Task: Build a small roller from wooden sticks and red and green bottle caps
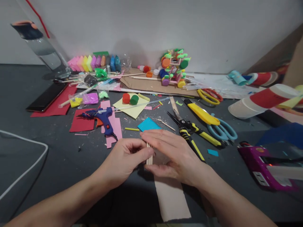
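Near the front of the dark table, my left hand [129, 156] pinches a small bundle of short pale wooden sticks [149, 156] between thumb and fingers. My right hand [170, 153] is curved around the same sticks from the right, its fingers over their far end and its thumb at the near end. A strip of light cardboard [171, 197] lies under my right hand and runs toward the front edge. Just beyond my fingers is a blue paper square [148, 124].
A blue glue gun [107, 121] lies at left on pink paper. Yellow-black pliers [189, 135], a yellow cutter [203, 114] and blue-handled scissors [221, 129] lie at right. A colourful small model [174, 67] stands at the back; a bottle [44, 52] stands back left.
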A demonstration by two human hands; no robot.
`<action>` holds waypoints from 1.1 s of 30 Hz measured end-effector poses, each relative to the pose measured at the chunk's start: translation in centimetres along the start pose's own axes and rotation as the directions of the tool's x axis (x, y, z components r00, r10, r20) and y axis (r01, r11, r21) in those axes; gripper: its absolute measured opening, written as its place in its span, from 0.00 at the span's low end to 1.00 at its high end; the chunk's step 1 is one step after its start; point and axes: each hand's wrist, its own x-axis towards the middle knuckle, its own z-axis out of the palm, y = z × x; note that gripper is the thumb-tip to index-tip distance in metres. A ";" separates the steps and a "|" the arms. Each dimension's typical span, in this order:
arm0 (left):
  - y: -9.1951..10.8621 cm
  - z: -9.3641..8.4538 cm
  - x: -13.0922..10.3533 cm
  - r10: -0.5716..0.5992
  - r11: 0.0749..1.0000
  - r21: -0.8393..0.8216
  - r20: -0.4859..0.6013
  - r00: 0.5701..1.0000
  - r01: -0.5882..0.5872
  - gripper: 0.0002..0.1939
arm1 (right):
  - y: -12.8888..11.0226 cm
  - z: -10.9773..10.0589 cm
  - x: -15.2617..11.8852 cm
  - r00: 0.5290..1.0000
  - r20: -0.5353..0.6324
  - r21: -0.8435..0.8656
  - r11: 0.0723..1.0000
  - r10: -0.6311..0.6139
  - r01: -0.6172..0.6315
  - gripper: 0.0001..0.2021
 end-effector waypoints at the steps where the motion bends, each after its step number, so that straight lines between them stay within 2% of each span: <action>1: 0.0 -0.1 0.0 -0.008 1.000 -0.023 0.008 1.000 0.008 0.17 | 0.0 0.0 0.0 1.000 -0.001 0.008 1.000 0.010 -0.010 0.24; 7: 0.0 -0.1 0.0 -0.074 0.988 -0.134 0.027 0.997 0.077 0.19 | 0.2 0.3 -0.4 0.999 -0.026 0.064 0.998 0.021 -0.019 0.24; 12: 0.1 -0.2 0.2 -0.142 0.969 -0.186 0.113 0.983 0.161 0.25 | 0.3 0.3 -0.4 0.998 -0.056 0.055 0.998 0.002 0.001 0.23; 17: 0.3 -0.5 0.1 -0.132 0.962 -0.228 0.096 0.987 0.151 0.24 | 0.3 -0.1 -0.2 0.998 -0.066 0.012 1.000 -0.016 0.017 0.22; 24: 0.4 -0.4 0.0 -0.131 0.984 -0.094 0.172 0.976 0.148 0.18 | 0.1 -0.2 -0.3 0.996 -0.094 -0.060 0.998 -0.009 0.003 0.20; 28: 0.6 -0.4 0.0 -0.088 0.995 -0.022 0.185 0.979 0.093 0.15 | 0.0 -0.3 -0.2 0.998 -0.068 -0.070 0.998 -0.008 0.003 0.20; 33: 0.9 -0.6 -0.1 -0.100 0.995 0.022 0.211 0.972 0.098 0.14 | 0.1 -0.2 -0.1 0.998 -0.052 -0.062 0.998 -0.032 0.029 0.21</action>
